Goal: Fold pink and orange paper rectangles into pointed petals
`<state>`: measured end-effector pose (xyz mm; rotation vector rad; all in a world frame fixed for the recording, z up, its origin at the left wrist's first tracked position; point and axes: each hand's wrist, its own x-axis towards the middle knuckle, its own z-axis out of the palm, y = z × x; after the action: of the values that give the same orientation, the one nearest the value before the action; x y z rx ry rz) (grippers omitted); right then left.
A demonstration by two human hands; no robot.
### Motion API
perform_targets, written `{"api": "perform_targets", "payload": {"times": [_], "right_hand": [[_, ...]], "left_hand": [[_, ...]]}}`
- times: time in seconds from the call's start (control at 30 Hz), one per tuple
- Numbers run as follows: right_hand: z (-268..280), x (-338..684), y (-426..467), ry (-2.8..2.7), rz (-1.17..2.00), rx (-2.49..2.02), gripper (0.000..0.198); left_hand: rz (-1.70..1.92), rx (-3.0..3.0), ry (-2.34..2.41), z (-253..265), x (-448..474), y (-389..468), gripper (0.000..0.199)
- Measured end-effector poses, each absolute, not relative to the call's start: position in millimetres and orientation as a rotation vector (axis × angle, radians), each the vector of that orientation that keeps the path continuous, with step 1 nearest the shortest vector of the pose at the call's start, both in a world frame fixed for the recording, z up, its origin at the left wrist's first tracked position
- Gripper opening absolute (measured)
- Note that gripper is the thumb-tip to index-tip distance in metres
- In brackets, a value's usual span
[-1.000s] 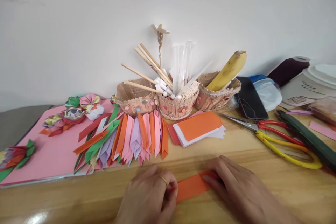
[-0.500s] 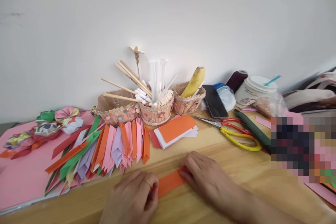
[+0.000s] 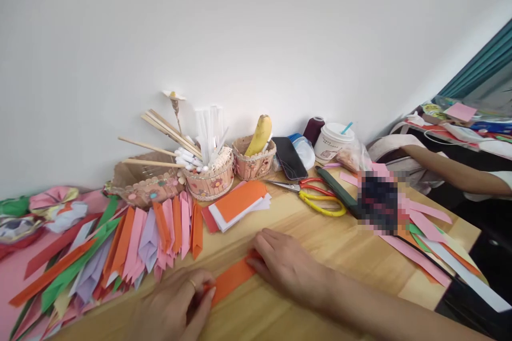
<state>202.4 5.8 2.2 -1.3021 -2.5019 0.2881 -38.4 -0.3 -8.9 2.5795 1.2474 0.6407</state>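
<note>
An orange paper strip (image 3: pixel 235 279) lies low over the wooden table between my hands. My left hand (image 3: pixel 176 301), with a ring on one finger, pinches its left end between thumb and fingers. At the other end, my right hand (image 3: pixel 288 269) is closed with thumb and fingertips on the strip. Just beyond them sits a stack of orange, white and red paper pieces (image 3: pixel 240 202). Many folded paper strips (image 3: pixel 150 242) in orange, pink, purple and green are piled to the left. Scissors (image 3: pixel 320 200) with red and yellow handles lie to the right.
Along the wall stand decorated baskets (image 3: pixel 211 184) with sticks and white tubes, a banana (image 3: pixel 260 136), a phone (image 3: pixel 290 159) and a lidded cup (image 3: pixel 333 144). Loose paper strips (image 3: pixel 428 224) lie at right. Another person's arm (image 3: pixel 452 170) reaches in from the right edge.
The view has turned right, so the table items appear further left and another person's arm shows at right. Both hands keep their hold on the orange strip.
</note>
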Motion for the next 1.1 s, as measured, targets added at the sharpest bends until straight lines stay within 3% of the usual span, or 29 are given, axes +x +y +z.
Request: {"api": "perform_targets", "payload": {"times": [0.43,0.9,1.0,1.1], "right_hand": [[-7,207,4,-2.426,0.304,-1.267,0.012],[-2,202,8,-2.432,0.289,-1.287,0.01],[-2,202,8,-2.415,0.224,-1.29,0.006],[-2,205,10,-2.408,0.149,-1.275,0.007]], "left_hand": [[0.531,2.274,1.409,-1,-30,-5,0.009],[0.487,2.495,1.34,1,-28,-3,0.017],[0.578,2.713,1.324,-5,-25,-1,0.018],[0.897,2.923,1.168,-15,-21,1,0.016]]}}
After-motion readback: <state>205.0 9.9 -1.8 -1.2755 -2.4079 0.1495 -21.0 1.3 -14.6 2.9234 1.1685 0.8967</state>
